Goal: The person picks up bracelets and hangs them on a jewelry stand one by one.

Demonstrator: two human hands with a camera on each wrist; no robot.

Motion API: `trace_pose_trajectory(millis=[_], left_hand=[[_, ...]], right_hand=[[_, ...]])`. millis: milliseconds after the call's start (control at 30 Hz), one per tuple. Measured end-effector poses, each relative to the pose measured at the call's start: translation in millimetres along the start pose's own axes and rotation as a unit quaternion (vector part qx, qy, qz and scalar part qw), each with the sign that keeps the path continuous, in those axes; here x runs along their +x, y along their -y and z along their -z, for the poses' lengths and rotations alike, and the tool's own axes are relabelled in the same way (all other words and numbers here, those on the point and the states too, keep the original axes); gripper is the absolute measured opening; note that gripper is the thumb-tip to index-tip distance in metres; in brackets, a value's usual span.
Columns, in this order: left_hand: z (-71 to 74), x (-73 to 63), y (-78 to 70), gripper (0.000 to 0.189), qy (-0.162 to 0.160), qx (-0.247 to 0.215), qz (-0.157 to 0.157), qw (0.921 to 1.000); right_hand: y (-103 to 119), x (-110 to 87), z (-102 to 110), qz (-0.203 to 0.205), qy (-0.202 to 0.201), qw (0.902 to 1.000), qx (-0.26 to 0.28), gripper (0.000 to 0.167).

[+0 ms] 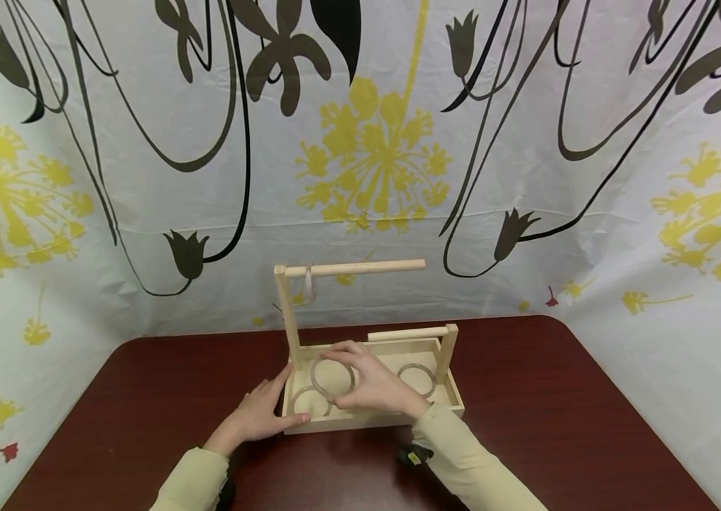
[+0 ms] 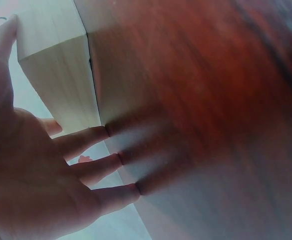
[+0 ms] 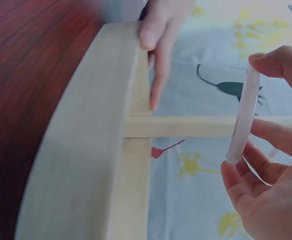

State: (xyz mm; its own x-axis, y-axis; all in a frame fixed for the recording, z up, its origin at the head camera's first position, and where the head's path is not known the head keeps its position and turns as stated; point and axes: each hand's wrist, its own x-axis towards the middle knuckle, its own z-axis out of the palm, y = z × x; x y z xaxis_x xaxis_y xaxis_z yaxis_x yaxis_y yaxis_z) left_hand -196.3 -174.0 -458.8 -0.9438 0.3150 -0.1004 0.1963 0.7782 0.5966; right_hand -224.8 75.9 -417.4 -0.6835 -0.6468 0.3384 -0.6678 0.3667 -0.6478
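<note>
My right hand (image 1: 367, 380) pinches a translucent bangle (image 3: 244, 117) between thumb and fingertips, above the left part of a pale wooden tray stand (image 1: 367, 424). The left hand (image 1: 255, 415) braces the stand's left end, its thumb on the front edge; in the left wrist view its fingertips touch the tabletop. Inside the tray, one bangle (image 1: 294, 403) lies at the left, partly behind the held one. Another bangle (image 1: 416, 365) is at the right, near the short post. A further bangle (image 1: 309, 287) hangs on the tall post's upper rod (image 1: 367, 268), near the post.
The tall post (image 1: 288, 312) rises at the stand's left end. A short post (image 1: 446, 351) at the right carries a lower rod (image 1: 408, 333) pointing left. The stand is on a dark red wooden table (image 1: 526, 426), before a flower-patterned curtain (image 1: 373, 191).
</note>
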Motion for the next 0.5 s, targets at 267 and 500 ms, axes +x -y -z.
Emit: trace_pose_trajectory(millis=[267,500], left_hand=[[-1.2,2.8,2.1,0.101,0.002,0.010,0.006,0.9999],[-0.4,1.6,0.4,0.102,0.001,0.007,0.005,1.0000]], right_hand=[[17,1.6,9,0.004,-0.006,0.9999,0.008,0.068],[25,3.6,17,0.027,-0.010,0.9996,-0.001,0.068]])
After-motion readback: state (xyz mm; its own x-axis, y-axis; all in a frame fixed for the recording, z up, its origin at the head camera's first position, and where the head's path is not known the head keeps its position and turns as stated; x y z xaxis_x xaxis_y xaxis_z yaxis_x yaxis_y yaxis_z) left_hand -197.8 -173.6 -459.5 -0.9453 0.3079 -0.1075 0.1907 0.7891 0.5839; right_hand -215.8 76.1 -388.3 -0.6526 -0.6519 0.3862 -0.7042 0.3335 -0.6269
